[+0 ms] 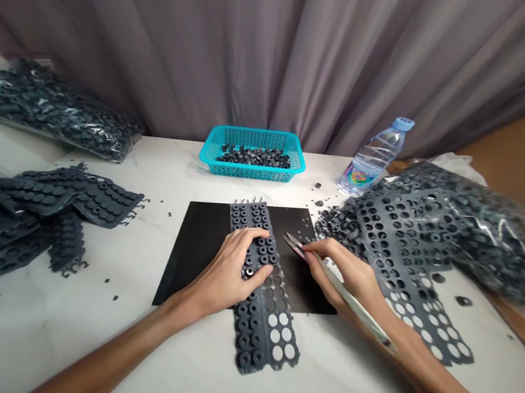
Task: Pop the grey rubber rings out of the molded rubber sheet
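A dark grey rubber sheet of round parts (pixel 247 326) lies lengthwise across a black mat (pixel 192 249). Its left columns hold ring-shaped pieces, while the lower right part has bare round holes. My left hand (pixel 223 268) rests on the sheet's middle, thumb and index finger spread apart, the other fingers partly hidden. To the right, my right hand (pixel 348 272) grips a pair of metal tweezers (pixel 352 303). The tweezer tips point up and left over the mat, slightly apart, beside the sheet and not touching it. No piece shows between them.
A turquoise basket (pixel 255 176) of small dark pieces stands at the back. Loose pieces (pixel 337 225), a punched-out sheet (pixel 404 255), a filled bag (pixel 497 238) and a water bottle (pixel 375 157) are right. Uncut sheets (pixel 21 220) and another filled bag (pixel 51 114) lie left.
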